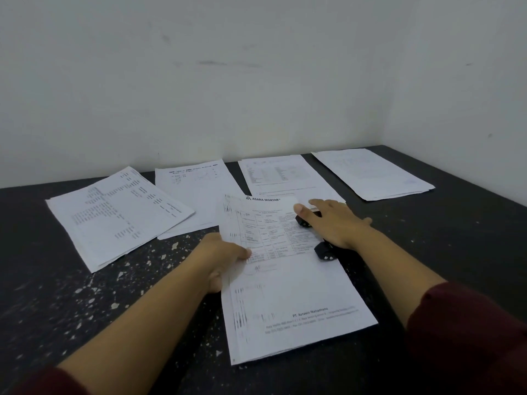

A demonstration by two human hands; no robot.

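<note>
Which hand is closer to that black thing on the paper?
Right. The right hand rests on the black tool; the left hand holds the opposite edge of the paper stack.

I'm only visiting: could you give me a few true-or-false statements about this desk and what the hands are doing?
1. The left hand grips the left edge of the nearest paper stack. True.
2. The right hand rests on a red mug. False: it lies on a black device at that stack's right edge.
3. Four other paper piles lie further back, toward the wall. True.
4. The table is plain white. False: it is dark with pale flecks.
</note>
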